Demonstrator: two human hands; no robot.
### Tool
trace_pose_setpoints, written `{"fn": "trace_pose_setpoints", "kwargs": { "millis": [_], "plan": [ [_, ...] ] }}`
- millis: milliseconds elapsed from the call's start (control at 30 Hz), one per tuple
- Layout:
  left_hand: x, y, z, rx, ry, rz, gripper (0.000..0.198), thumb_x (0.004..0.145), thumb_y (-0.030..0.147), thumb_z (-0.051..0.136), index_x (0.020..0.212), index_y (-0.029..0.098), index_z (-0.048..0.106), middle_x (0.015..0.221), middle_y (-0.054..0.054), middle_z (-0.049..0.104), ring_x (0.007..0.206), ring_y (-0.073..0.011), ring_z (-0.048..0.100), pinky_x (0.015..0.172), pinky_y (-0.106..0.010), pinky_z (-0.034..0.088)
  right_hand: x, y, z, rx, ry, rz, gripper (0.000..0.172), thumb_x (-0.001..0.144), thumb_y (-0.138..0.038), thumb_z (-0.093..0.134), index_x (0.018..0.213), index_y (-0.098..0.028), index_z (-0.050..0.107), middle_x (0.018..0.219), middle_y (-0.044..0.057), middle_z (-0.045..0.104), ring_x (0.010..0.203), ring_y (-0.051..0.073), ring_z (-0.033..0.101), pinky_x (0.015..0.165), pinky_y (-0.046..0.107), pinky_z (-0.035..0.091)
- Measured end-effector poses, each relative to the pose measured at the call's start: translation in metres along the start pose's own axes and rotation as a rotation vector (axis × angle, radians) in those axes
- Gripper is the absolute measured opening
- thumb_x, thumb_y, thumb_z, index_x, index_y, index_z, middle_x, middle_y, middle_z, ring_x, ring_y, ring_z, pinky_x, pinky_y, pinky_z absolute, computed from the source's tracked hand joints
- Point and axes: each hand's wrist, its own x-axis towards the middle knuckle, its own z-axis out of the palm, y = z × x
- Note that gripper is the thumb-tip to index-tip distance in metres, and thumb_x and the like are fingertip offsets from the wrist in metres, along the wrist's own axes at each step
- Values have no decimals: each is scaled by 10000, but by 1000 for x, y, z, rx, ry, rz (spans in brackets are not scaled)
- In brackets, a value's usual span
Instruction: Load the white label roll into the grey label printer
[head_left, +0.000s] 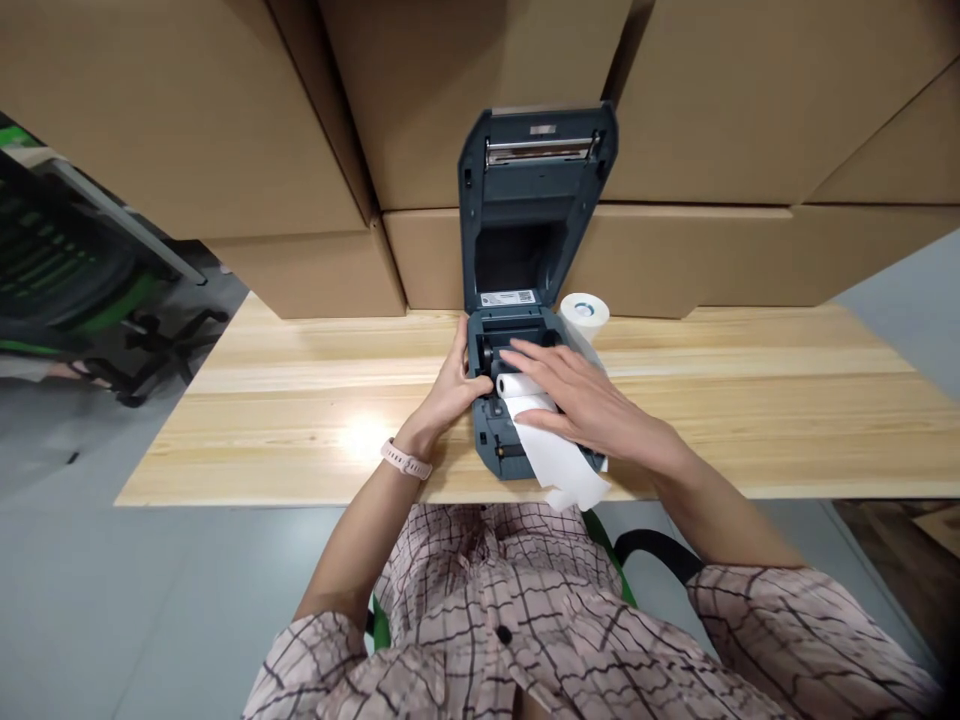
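A dark grey label printer (487, 425) stands on the wooden table with its lid (469, 220) raised and leaning back. My left hand (450, 385) grips the left side of the printer's base, its thumb reaching over the edge near the roll holder. Inside the base lies a small white paper roll (514, 386), and a loose strip of paper (559, 462) runs from it over the printer's front edge. My right hand (581, 400) is around the roll, fingers across its top and thumb against the strip; its right part is hidden under this hand.
A second white roll (585, 312) stands behind the printer's right side, paper trailing from it. Large cardboard boxes (480, 60) line the back of the wooden table (285, 420). An office chair (135, 330) is off to the left. The table's front edge lies close to my body.
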Motion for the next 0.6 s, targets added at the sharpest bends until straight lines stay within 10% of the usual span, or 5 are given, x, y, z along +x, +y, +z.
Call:
{"fn": "trace_pose_setpoints", "kwargs": {
  "millis": [233,600],
  "plan": [
    [1,-5,0,-15,4,49,1353,649,193,742,1783,192,5,1781,-147,398,1670,-395,324,1356,-523,331,-19,-16,10,-40,125,11,299,1112,-411,565,1307,-232,703,1289,139,727,1164,321,653,1006,533,581],
    [-1,-1,2,-10,11,42,1356,661,201,772,1783,185,10,1760,-154,431,1670,-404,316,1344,-525,354,-28,-40,22,-99,233,24,266,1130,-327,525,1224,-194,735,1227,148,750,1018,299,620,900,493,577]
  ]
}}
